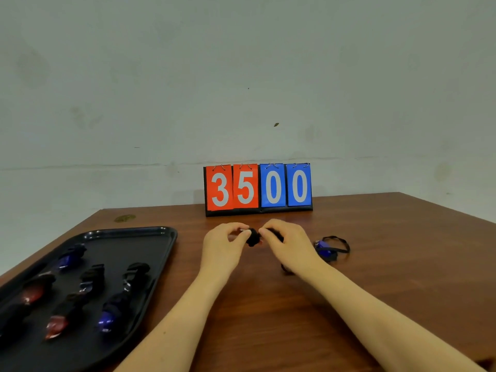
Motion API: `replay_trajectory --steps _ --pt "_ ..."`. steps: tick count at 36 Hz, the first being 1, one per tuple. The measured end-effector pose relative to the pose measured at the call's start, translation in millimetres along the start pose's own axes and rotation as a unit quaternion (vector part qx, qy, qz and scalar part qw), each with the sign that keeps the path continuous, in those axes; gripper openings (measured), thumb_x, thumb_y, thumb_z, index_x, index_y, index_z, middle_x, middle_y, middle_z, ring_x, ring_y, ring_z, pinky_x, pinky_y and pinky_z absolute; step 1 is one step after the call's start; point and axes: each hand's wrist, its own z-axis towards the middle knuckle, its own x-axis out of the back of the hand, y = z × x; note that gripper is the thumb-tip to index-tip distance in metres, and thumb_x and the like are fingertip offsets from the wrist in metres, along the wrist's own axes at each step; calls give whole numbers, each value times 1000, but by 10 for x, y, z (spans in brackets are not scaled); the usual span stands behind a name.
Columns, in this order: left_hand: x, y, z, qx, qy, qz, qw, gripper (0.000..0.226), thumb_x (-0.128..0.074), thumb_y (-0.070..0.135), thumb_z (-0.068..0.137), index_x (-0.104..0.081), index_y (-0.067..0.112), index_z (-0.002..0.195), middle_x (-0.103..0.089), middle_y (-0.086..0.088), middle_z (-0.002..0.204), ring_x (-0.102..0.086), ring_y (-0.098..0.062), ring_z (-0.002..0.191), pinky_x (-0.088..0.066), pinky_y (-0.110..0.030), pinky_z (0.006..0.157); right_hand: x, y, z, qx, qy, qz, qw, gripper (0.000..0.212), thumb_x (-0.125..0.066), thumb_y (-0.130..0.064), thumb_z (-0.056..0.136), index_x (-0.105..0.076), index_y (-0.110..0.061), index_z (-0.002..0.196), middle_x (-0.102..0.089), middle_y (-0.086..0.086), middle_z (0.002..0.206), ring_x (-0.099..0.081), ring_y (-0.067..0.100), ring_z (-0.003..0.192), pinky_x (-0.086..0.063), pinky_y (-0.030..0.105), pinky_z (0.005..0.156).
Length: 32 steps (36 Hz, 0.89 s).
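Six wrapped bundles (107,318) lie nearest, spread over one black tray (128,230) at the left of the brown table (268,318): two show blue, two show red and two look all black, though blur hides their exact make. Beyond the tray, at mid-table, two bare hands meet just above the wood. The left hand (224,244) and the right hand (288,244) each pinch one small black bundle (253,238) with curled fingertips, so it sits held between them, off the tray; a bit of metal shows at the left fingertips. One strand of black cord (285,268) peeks out under the right wrist. Just right of that hand lies one blue whistle (323,248) with a loose black loop. Farther back stands one scoreboard (257,189) with four cards, two red reading 35 and two blue reading 00, against the pale wall (241,76)
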Motion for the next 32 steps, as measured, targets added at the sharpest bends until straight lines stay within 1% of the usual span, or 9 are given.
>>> replay_trajectory --steps 3,6,9,13,17,21,26,29,32 --pt "4 56 -29 -3 -31 -21 999 19 -62 23 92 -69 23 109 -63 14 98 -55 0 93 -42 -11 77 38 23 22 -43 40 37 998 5 -57 -29 94 -62 -28 93 -60 -17 81 -56 -4 80 -39 8 67" --pt "19 104 -58 15 -61 -68 996 14 -63 23 91 -70 29 102 -67 13 100 -59 -4 100 -48 -24 91 57 44 39 -85 73 94 989 10 -59 -30 93 -63 -24 86 -63 -7 79 -56 4 76 -40 13 67" --pt "54 131 -103 60 -92 -168 980 12 -64 21 91 -70 29 97 -72 6 101 -66 -11 101 -53 -32 94 96 57 68 -120 89 133 980 14 -58 -29 94 -62 -25 81 -62 -4 75 -56 7 72 -42 19 66" --pt "93 161 -125 112 -124 -338 926 22 -61 11 91 -69 9 112 -72 -8 109 -69 -17 102 -55 -34 92 123 28 67 -157 65 208 963 16 -56 -25 95 -64 -21 82 -57 -5 64 -51 6 59 -43 16 56" --pt "100 209 -108 154 -125 -474 858 25 -59 8 91 -65 3 115 -72 -12 109 -69 -21 103 -53 -38 94 70 -21 42 -171 13 262 950 17 -52 -22 97 -64 -14 87 -54 -3 62 -47 6 52 -39 15 48" --pt "110 265 -97 197 -88 -559 801 18 -56 3 91 -65 3 108 -74 -14 97 -73 -22 91 -56 -34 80 38 -43 32 -130 -10 233 964 18 -50 -21 98 -64 -12 91 -53 -5 62 -47 2 52 -40 13 49" --pt "110 207 -66 242 -49 -631 735 17 -56 2 92 -63 2 107 -73 -19 100 -72 -26 92 -60 -35 77 -22 -70 3 -57 -6 156 986 18 -50 -20 98 -61 -25 85 -55 -7 64 -50 -2 55 -44 9 57" --pt "110 174 -47 253 -29 -641 724 15 -57 2 92 -63 3 105 -73 -20 97 -73 -26 89 -61 -34 73 -40 -53 -1 -12 11 82 996 15 -53 -24 97 -60 -29 85 -59 -5 68 -55 4 66 -44 10 64" --pt "112 165 -34 271 -2 -618 738 15 -58 1 91 -63 4 105 -70 -20 102 -70 -27 94 -59 -36 75 -49 -38 -3 13 -2 24 1000 11 -53 -28 96 -60 -31 88 -60 -8 72 -56 5 70 -44 11 65"
